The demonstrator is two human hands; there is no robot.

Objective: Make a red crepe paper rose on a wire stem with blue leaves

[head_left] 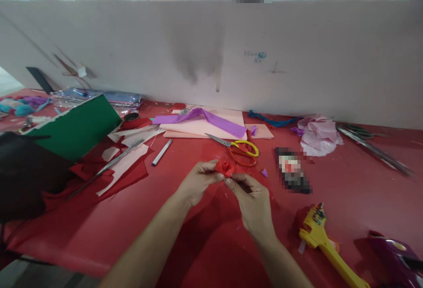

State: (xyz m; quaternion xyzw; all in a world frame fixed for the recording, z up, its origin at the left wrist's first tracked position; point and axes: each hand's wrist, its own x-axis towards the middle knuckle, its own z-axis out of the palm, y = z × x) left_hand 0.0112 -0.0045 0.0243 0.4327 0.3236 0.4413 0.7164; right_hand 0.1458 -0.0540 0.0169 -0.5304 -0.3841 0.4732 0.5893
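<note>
A person's left hand (198,182) and right hand (256,200) are both pinching a red rosette (225,167), the left gripping its left side, the right its lower right, with the thumbs sitting close together. The rosette is being held above the middle of a red bench (132,230); whether it is paper or cloth is hard to tell. For tidy shaping, the left hand should probably be keeping a light, steady grip while the right is tucking the lower edge in small pinches, without flattening the folds. Just beyond the hands, scissors (231,144) with yellow and orange-red handles are lying with their tip pointing left. A marker pen (161,152) is resting to their left. Toward the far edge, a purple strip (226,125) is lying across peach sheets (188,129). Toward the near right corner, a yellow glue gun (313,226) is lying. Toward the left edge, a green board (79,127) is standing tilted.
</note>
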